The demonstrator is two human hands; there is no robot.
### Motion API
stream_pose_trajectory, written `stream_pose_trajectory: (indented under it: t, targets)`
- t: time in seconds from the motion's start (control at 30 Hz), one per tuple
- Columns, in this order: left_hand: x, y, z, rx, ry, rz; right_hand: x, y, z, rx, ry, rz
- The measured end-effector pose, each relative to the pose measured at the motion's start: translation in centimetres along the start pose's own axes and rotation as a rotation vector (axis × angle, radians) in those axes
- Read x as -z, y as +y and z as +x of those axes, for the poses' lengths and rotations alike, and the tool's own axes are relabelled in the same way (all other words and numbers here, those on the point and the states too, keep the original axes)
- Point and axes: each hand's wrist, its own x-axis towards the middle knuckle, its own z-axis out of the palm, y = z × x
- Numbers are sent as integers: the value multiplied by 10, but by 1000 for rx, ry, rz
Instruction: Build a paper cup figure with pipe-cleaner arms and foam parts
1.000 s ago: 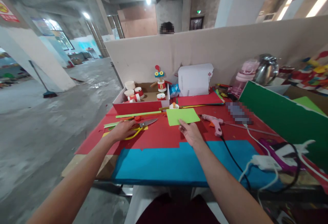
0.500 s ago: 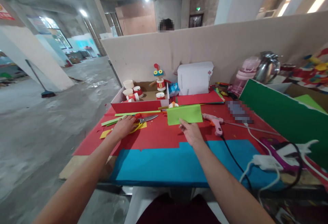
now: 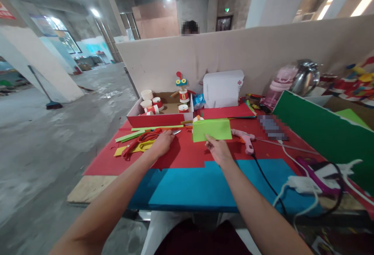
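My right hand (image 3: 218, 152) pinches the lower edge of a folded light green paper (image 3: 212, 131), thumb in front, and holds it upright above the red table cover. Over the blades of a pair of scissors (image 3: 146, 146) lies my left hand (image 3: 163, 144), its fingers curled round them. A blade tip shows past the fingers, and a yellow handle loop sticks out to the left. Beside the handle lies a bundle of red strips or cord (image 3: 131, 149), with green paper strips (image 3: 131, 136) behind it. A pink glue gun (image 3: 245, 140) rests right of the green paper.
A shallow box (image 3: 159, 120) with paper cups and a cup figure (image 3: 183, 93) stands at the back. Behind it rises a cloth partition (image 3: 163, 60). On the right are a phone (image 3: 272, 126), a green box (image 3: 318, 130), a power strip (image 3: 305, 185) and cables.
My left hand has moved right, from the red and green strips onto the scissor blades, uncovering the red bundle. The green paper in my right hand has barely shifted.
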Motion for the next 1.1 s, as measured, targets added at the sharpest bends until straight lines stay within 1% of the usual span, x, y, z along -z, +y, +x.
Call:
stream_pose_trajectory:
  t: [0.2, 0.33, 0.43, 0.53, 0.77, 0.93, 1.0, 1.03, 1.1]
  targets:
    - [6, -10, -2, 10, -22, -22, -2, -1, -1, -24, 16, 20]
    - [3, -11, 0, 20, -33, 9, -3, -2, -1, -32, 22, 29]
    - [-3, -9, 2, -21, -40, 41, -3, -2, -2, -37, 20, 28]
    - [-4, -10, 5, -77, -53, 66, -3, -2, -2, -43, 22, 25]
    - [10, -16, 11, -232, -95, 99, -2, -2, -2, -51, 31, 9]
    - [14, -11, 14, -226, -96, 126, 0, -1, -1, -58, 29, -17]
    - [23, -12, 7, -214, -93, 128, 0, 1, 0, -64, 25, -32]
    - [30, -13, -1, -202, -88, 118, 1, 2, 1, -68, 24, -40]
    - [46, -18, -28, -151, -78, 58, 1, 3, 1, -78, 16, -61]
